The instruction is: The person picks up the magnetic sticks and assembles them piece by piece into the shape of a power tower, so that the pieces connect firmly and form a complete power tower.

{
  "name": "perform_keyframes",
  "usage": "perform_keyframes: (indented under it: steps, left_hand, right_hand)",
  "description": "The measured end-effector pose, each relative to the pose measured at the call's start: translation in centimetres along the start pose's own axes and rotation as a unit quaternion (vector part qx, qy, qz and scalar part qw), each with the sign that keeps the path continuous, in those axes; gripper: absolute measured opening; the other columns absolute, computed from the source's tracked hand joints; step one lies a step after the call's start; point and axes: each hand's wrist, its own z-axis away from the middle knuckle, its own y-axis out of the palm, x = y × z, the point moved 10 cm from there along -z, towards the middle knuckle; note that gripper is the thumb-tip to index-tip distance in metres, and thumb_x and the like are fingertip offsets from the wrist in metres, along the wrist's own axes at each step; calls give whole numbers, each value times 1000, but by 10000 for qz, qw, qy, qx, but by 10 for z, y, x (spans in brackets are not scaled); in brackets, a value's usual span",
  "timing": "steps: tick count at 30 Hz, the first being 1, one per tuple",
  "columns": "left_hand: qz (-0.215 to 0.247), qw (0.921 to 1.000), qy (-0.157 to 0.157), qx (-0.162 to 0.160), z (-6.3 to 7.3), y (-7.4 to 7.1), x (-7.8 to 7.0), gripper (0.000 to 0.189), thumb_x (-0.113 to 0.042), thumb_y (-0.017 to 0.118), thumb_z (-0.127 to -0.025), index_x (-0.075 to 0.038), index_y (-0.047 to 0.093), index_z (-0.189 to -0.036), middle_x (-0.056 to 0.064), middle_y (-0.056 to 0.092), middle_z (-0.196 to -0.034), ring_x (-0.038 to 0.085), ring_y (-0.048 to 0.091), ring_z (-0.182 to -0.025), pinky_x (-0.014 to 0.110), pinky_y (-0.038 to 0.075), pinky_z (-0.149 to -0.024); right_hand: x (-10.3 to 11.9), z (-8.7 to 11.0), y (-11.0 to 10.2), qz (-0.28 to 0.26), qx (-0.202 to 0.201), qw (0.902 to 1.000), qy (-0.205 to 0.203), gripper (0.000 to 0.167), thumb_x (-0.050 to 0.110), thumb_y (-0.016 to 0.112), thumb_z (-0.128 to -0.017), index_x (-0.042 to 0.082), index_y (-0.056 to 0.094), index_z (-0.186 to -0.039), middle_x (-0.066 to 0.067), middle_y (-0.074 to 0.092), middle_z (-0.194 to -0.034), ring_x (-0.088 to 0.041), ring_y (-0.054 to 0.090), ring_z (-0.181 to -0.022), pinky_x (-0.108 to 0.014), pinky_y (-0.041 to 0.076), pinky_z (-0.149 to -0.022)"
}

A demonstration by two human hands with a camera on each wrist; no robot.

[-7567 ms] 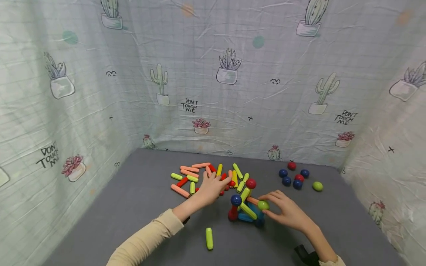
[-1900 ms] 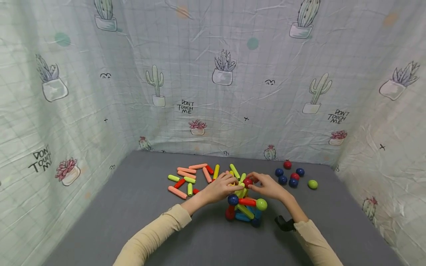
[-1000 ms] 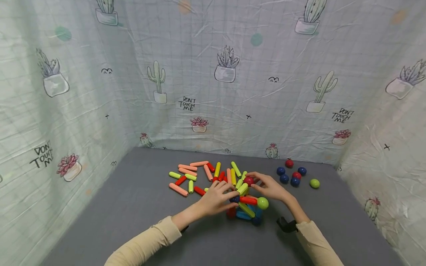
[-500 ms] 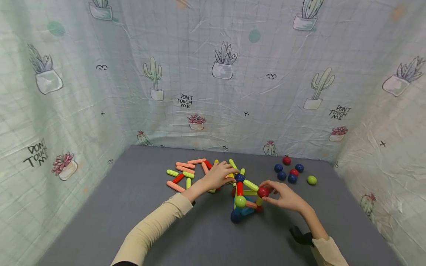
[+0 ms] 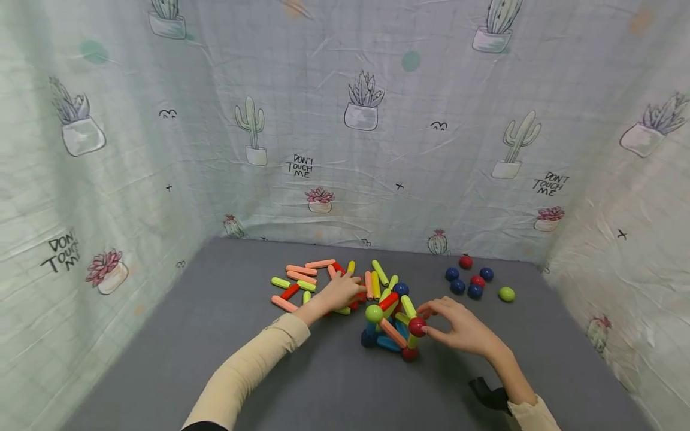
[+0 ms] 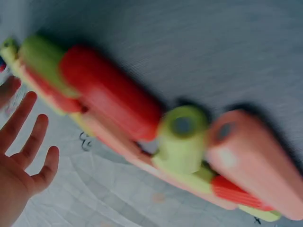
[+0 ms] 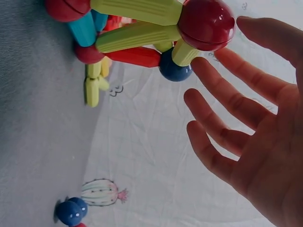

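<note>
A ball-and-rod building toy frame (image 5: 392, 333) stands mid-table. Its upper corners are a green ball (image 5: 374, 313), a blue ball (image 5: 401, 289) and a red ball (image 5: 417, 327). A red rod (image 5: 389, 301) links green to blue, and a lime rod (image 5: 408, 306) links blue to red. My right hand (image 5: 458, 326) pinches the red ball between thumb and fingertips; its other fingers spread apart in the right wrist view. My left hand (image 5: 341, 292) is over the loose rods behind the frame, fingers spread and apart from the rods in the left wrist view (image 6: 21, 165).
Loose orange rods (image 5: 302, 270), lime rods and red rods lie at the back left and middle. Several loose blue balls (image 5: 457, 287), red balls (image 5: 466, 261) and one green ball (image 5: 507, 294) sit at the back right. A printed curtain (image 5: 334, 197) encloses the table.
A red rod and a lime rod have joined the frame's top; the lime rod lying in front is gone. The frame has turned. My left hand has left the blue ball and moved left.
</note>
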Motion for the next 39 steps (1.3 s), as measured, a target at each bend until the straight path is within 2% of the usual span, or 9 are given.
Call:
perform_keyframes:
  steps: [6, 17, 20, 24, 28, 31, 34, 37, 39]
  left_hand:
    - [-904, 9950, 348, 238, 9, 19, -14, 37, -13, 56, -85, -32, 58, -117, -5, 60, -108, 20, 53, -100, 37, 42, -81]
    - [-1440, 9865, 727, 285, 11, 28, -17, 34, -20, 54, -87, -39, 57, -115, -2, 55, -113, 18, 48, -102, 36, 41, -84]
    - [-1021, 9928, 629, -42, 13, 15, -11, 30, -24, 55, -87, -31, 56, -117, -1, 56, -114, 19, 49, -104, 37, 40, -84]
    - [-342, 9936, 331, -1020, 18, -22, -5, 24, -27, 56, -87, -20, 56, -110, -1, 60, -102, 16, 50, -92, 32, 36, -74]
    - [173, 9725, -47, -2323, 28, -78, -6, 24, -28, 64, -81, -17, 60, -102, -2, 60, -90, 15, 48, -81, 31, 35, -71]
    - [638, 9537, 180, -2935, 36, -115, -26, 26, -28, 69, -76, -16, 64, -98, -2, 61, -87, 14, 48, -79, 29, 37, -70]
    - [838, 9521, 939, -2786, 37, -129, -62, 27, -29, 69, -76, -17, 64, -100, -3, 61, -90, 12, 48, -83, 27, 37, -73]
    - [797, 9573, 1578, -2286, 35, -122, -94, 27, -33, 65, -79, -20, 64, -103, -6, 63, -96, 11, 49, -89, 26, 37, -77]
    - [718, 9613, 1699, -2048, 34, -114, -104, 27, -35, 64, -80, -22, 64, -103, -7, 64, -98, 10, 49, -89, 26, 36, -78]
  right_hand:
    - [-1, -1, 3, -206, 58, 9998, -31, 25, 26, 62, -83, 16, 59, -106, 7, 60, -97, -10, 51, -91, -35, 47, -76]
    - [1, 0, 5, -384, 322, 9986, -176, 20, 26, 62, -83, 20, 61, -102, 10, 59, -98, -8, 49, -91, -30, 45, -74]
    - [4, 2, 4, -429, 373, 9980, -271, 22, 25, 63, -83, 21, 60, -104, 11, 59, -98, -4, 48, -90, -27, 44, -73]
    - [6, 6, 3, -378, 285, 9980, -418, 27, 18, 65, -80, 19, 60, -107, 11, 58, -98, -3, 48, -88, -26, 44, -71]
    - [7, 6, 3, -327, 90, 9985, -420, 31, 16, 67, -77, 17, 59, -108, 11, 57, -97, -4, 48, -89, -27, 45, -72]
    - [5, 6, 6, -294, 53, 9992, -264, 33, 19, 69, -77, 18, 58, -108, 11, 55, -98, -5, 49, -90, -30, 47, -74]
    - [4, 6, 10, -251, 53, 9996, -120, 34, 20, 70, -76, 19, 57, -107, 10, 53, -98, -8, 51, -91, -31, 47, -74]
    - [4, 6, 11, -253, 9, 9996, -113, 35, 18, 70, -75, 18, 56, -107, 10, 52, -99, -10, 53, -90, -29, 48, -74]
    - [4, 6, 11, -242, -8, 9996, -123, 36, 17, 70, -75, 18, 55, -107, 10, 52, -99, -12, 53, -90, -28, 47, -74]
